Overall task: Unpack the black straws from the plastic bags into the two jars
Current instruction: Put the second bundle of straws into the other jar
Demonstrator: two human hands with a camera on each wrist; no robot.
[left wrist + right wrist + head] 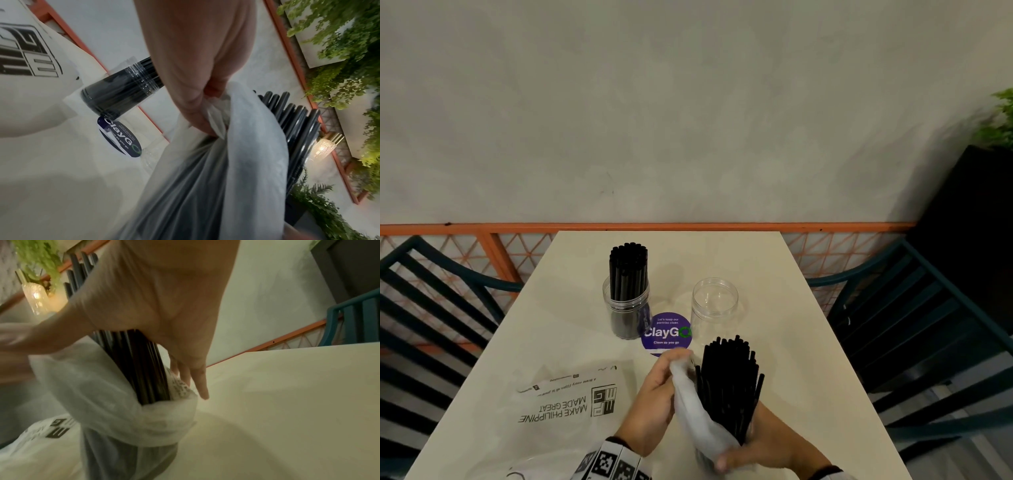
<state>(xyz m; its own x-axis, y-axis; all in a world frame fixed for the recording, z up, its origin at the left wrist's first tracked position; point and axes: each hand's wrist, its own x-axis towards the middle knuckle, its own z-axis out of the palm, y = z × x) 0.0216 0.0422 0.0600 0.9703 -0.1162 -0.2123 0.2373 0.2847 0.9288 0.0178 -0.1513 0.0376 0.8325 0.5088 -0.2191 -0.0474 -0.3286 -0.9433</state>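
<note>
A: Where is the bundle of black straws (pixel 727 383)?

B: At the near middle of the bench (pixel 808 359), standing nearly upright with its tops fanned out, its lower part still inside a translucent plastic bag (pixel 697 414).

A: And the hands?

B: The right hand (pixel 763 442) is wrapped around the base of the bundle, bag and straws together. In the right wrist view its thumb (pixel 41 339) goes round one side of the bundle while the fingers (pixel 197 378) lie down the other, curled on it. The left hand (pixel 654 401) is just left of the bundle, pinching the bag's upper edge; the left wrist view shows the plastic bunched between its fingertips (pixel 197 116).

A: So the straws are between the two hands?

B: Yes, the straws rise above the right hand and just right of the left hand's fingers.

A: The jars?

B: Farther back. The left jar (pixel 626 308) is packed with black straws that stand well above its rim. The right jar (pixel 715 305) is clear, with nothing seen in it, just beyond the held bundle. A round purple sticker (pixel 666 334) lies between them.

A: Anything else?

B: A flat printed plastic bag (pixel 571 397) lies on the bench, near left of the left hand.
</note>
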